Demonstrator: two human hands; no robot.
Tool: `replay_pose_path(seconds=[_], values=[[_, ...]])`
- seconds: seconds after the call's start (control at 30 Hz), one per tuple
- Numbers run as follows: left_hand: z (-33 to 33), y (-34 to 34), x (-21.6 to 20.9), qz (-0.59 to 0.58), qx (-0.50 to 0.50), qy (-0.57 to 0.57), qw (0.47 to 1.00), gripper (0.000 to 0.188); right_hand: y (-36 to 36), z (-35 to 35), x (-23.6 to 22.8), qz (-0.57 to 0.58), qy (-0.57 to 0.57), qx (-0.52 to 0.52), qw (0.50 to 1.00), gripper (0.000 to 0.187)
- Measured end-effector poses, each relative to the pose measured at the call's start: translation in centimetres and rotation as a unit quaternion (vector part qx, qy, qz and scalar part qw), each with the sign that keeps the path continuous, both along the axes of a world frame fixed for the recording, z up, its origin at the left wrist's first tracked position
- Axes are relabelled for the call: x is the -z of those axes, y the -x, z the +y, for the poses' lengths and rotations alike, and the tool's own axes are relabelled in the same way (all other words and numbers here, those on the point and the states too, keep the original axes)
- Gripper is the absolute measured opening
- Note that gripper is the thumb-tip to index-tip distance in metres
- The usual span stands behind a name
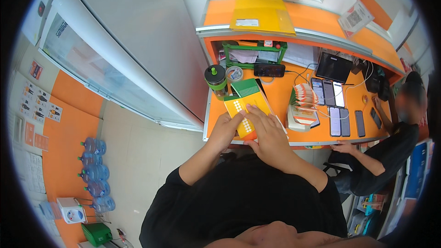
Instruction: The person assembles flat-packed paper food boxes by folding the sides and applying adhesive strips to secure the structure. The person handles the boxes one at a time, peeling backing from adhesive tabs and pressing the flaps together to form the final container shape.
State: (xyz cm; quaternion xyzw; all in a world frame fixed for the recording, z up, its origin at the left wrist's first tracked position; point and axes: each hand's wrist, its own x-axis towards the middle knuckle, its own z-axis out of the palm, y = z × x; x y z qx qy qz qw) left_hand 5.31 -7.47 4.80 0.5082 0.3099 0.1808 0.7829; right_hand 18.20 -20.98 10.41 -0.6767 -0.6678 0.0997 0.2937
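The left hand [224, 132] grasps the yellow packet [235, 105] by its left side, the right hand [268, 129] lies across its face, its grip unclear, with a tumbler [216, 80] beyond the left hand and phones [338, 93] right of the right.

The yellow packet [240, 111] looks papery, the water bottles [97, 172] glossy plastic.

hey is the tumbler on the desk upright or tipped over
Upright: the tumbler stands on the orange desk, its lid facing up.
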Motion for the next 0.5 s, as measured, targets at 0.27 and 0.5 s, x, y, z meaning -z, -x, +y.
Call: replay_pose_path(seconds=[0.27,0.5], values=[[-0.5,-1.0,-2.2,-0.001,-0.040,-0.042,0.998,0.040,-0.8,-0.4,1.2,0.022,-0.021,0.005,1.000,0.077],[-0.7,-0.4,-3.6,-0.114,-0.065,0.048,0.990,0.036,-3.9,-1.1,-0.2,-0.007,-0.154,-0.025,0.988,0.033]])
